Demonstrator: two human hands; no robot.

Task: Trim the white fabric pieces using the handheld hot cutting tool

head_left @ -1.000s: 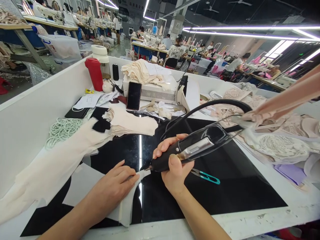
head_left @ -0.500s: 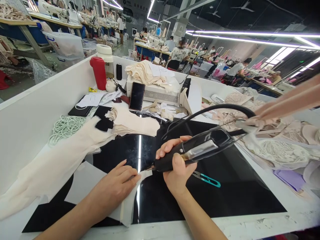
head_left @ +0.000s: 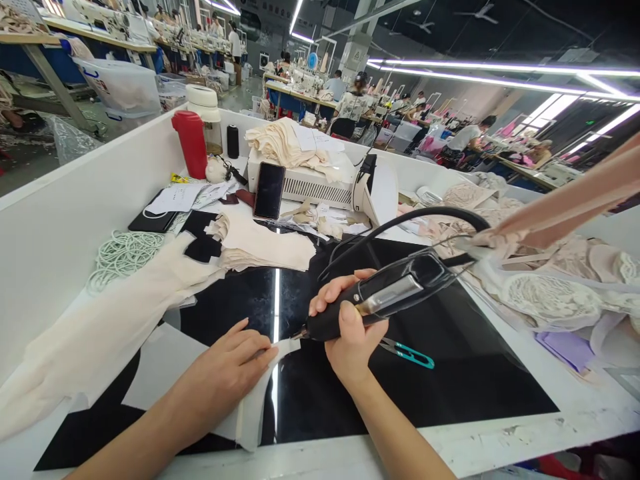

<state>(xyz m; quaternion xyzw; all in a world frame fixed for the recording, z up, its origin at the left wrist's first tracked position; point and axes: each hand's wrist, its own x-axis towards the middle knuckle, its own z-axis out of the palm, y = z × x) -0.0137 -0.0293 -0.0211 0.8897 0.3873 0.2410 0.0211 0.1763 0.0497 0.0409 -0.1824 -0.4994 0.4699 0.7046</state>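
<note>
My right hand [head_left: 353,333] is wrapped round a black corded handheld tool [head_left: 367,300] with a clear cover and a thin metal tip. The tip points left and touches, or nearly touches, the end of a narrow off-white fabric piece [head_left: 254,407]. Stretched over that piece lies my left hand [head_left: 235,360], its fingers flat and pressing it near the tip. White paper or fabric [head_left: 163,363] shows under my left forearm. Teal thread snips [head_left: 413,355] lie right of my right hand on the glossy black board [head_left: 460,380].
Cream fabric pieces [head_left: 270,243] are stacked behind my hands, with a longer cream piece [head_left: 95,320] at left. Green cord [head_left: 125,257], a phone [head_left: 269,190] and a red bottle [head_left: 190,143] stand around. Bra pieces [head_left: 550,297] pile at right. A cable [head_left: 415,212] arches from the tool.
The whole view has shifted slightly. Both hands, the handheld tool and the fabric piece keep nearly the same places relative to each other.
</note>
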